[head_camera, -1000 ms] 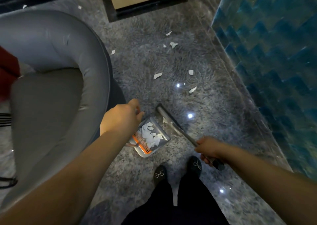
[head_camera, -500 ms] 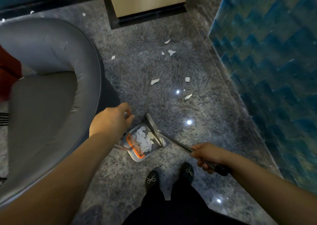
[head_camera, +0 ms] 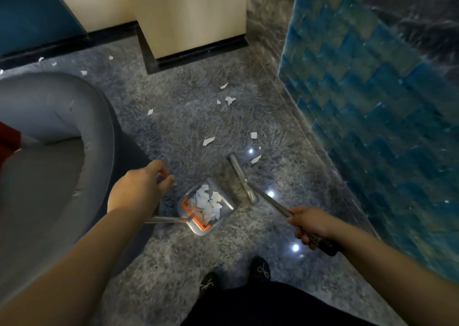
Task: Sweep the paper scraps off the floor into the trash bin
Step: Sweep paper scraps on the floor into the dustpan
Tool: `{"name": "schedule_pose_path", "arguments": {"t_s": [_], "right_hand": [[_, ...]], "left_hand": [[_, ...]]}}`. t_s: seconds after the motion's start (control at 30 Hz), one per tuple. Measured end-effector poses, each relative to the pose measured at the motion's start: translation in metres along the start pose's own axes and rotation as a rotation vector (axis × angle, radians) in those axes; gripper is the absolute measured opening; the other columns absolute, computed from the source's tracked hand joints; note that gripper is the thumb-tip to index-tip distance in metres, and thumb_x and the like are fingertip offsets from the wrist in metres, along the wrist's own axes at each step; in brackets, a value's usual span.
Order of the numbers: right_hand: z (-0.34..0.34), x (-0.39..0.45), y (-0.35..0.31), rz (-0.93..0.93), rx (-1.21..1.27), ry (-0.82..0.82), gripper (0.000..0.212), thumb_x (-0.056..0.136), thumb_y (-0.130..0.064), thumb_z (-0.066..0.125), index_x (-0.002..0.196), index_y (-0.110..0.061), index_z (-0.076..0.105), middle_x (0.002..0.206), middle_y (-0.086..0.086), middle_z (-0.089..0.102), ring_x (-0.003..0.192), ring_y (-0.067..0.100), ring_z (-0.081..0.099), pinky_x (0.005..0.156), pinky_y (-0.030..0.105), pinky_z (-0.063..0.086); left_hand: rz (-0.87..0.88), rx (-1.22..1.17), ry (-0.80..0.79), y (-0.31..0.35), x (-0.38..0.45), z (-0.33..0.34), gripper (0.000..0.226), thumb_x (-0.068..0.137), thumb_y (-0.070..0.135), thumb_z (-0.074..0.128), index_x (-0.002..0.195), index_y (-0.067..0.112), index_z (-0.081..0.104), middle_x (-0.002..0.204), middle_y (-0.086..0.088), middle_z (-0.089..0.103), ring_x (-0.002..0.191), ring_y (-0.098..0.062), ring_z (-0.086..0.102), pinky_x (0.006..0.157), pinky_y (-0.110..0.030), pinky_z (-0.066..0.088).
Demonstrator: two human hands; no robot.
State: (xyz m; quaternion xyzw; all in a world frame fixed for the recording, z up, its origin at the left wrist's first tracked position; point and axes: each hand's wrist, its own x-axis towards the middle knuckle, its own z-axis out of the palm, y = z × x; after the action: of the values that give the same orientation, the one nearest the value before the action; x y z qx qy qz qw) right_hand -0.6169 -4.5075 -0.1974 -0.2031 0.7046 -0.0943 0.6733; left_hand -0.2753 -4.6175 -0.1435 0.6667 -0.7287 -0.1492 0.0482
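The left hand grips the top of the dustpan handle; the grey dustpan stands on the floor with a heap of white paper scraps inside, beside its orange comb. The right hand grips the broom handle, and the broom head rests just right of the dustpan. About ten loose scraps lie on the floor further ahead. One grey armchair stands at the left
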Motion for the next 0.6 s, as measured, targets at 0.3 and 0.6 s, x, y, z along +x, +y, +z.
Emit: {"name": "schedule_pose_path", "arguments": {"t_s": [0.3,0.6], "right_hand": [[-0.062,0.019,-0.023,-0.001,0.076,0.099,0.021,0.100,-0.011,0.043,0.119,-0.013,0.051,0.054,0.008,0.044,0.032,0.013,0.039,0.040,0.016,0.030],[-0.112,0.089,-0.068,0.081,0.085,0.176,0.016,0.097,-0.011,0.047,0.109,-0.004,0.056,0.051,0.009,0.049,0.033,0.015,0.043,0.038,0.019,0.035]], "left_hand": [[0.081,0.019,-0.009,0.068,0.067,0.000,0.016,0.092,0.037,0.061,0.088,0.024,0.053,0.080,-0.001,0.069,0.071,-0.029,0.062,0.056,-0.034,0.047],[0.244,0.100,-0.167,0.128,0.185,0.038,0.017,0.096,0.037,0.055,0.098,0.021,0.052,0.092,-0.006,0.069,0.077,-0.031,0.061,0.060,-0.038,0.051]]}}
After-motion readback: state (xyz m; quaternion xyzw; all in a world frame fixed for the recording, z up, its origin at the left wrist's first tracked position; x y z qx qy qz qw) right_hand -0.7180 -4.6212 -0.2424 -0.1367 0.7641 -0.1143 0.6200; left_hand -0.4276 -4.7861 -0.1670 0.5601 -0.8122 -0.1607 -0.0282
